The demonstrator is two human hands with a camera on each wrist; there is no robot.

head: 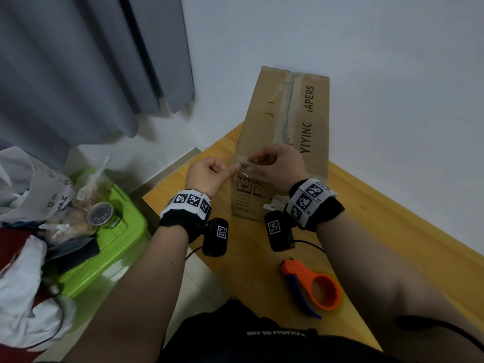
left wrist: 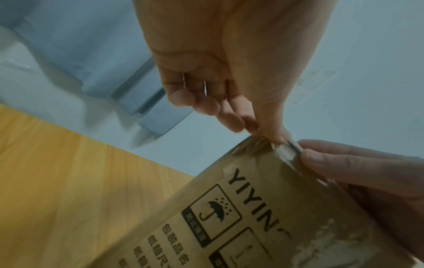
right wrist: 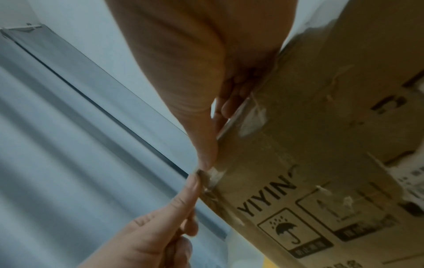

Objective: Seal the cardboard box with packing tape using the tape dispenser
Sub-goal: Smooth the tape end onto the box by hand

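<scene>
A long brown cardboard box point(head: 272, 119) lies on the wooden table point(head: 392, 231), with old tape along its top seam. At its near top edge a short strip of clear tape point(head: 243, 161) sticks out. My left hand point(head: 235, 165) pinches the loose end of that tape point(left wrist: 286, 153) between thumb and forefinger, the other fingers curled. My right hand point(head: 252, 161) pinches the same tape point(right wrist: 214, 175) at the box's edge, thumb on the near face and fingers on top. The orange tape dispenser point(head: 314, 284) with a blue handle lies on the table near me, untouched.
A green plastic bin point(head: 117, 239) piled with bags and a small can stands on the floor to the left. A grey curtain point(head: 78, 74) hangs behind it. A white wall runs close behind and to the right of the box.
</scene>
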